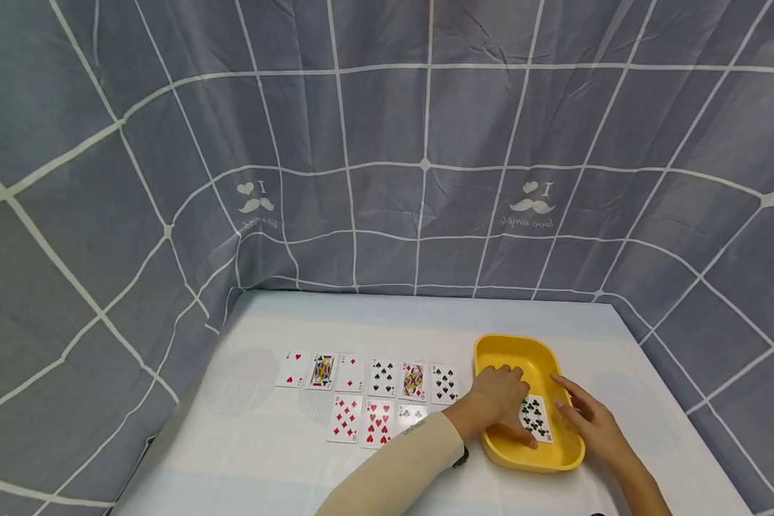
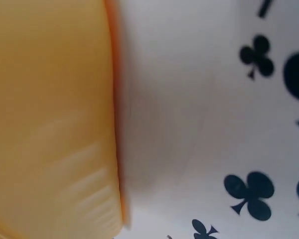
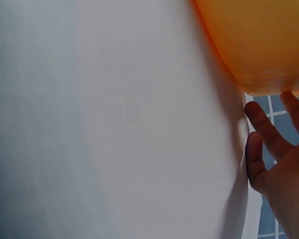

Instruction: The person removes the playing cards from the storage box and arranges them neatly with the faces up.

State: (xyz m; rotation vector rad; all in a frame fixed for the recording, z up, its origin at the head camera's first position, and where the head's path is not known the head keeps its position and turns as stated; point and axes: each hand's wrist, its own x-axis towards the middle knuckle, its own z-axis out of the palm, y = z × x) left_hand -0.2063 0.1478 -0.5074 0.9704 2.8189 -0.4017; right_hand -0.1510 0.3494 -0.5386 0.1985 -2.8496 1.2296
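Note:
A yellow tray (image 1: pixel 532 462) stands on the right half of the table, also in the left wrist view as a yellow wall (image 2: pixel 55 124). My left hand (image 1: pixel 504 401) reaches down into it, fingers and thumb spread beside a playing card of clubs (image 1: pixel 537 419); its fingertips are partly hidden. At the tray's right rim is my right hand (image 1: pixel 590 423), its thumb and a finger over the edge. In the right wrist view, loosely spread fingers (image 3: pixel 264 127) lie along the tray's outer wall (image 3: pixel 259 45).
Two rows of face-up cards lie left of the tray, among them a seven of spades (image 1: pixel 382 378) and a nine of hearts (image 1: pixel 378 424). My left forearm (image 1: pixel 400 466) covers part of the lower row. A grey checked curtain (image 1: pixel 387 201) hangs around the white table (image 1: pixel 245 444).

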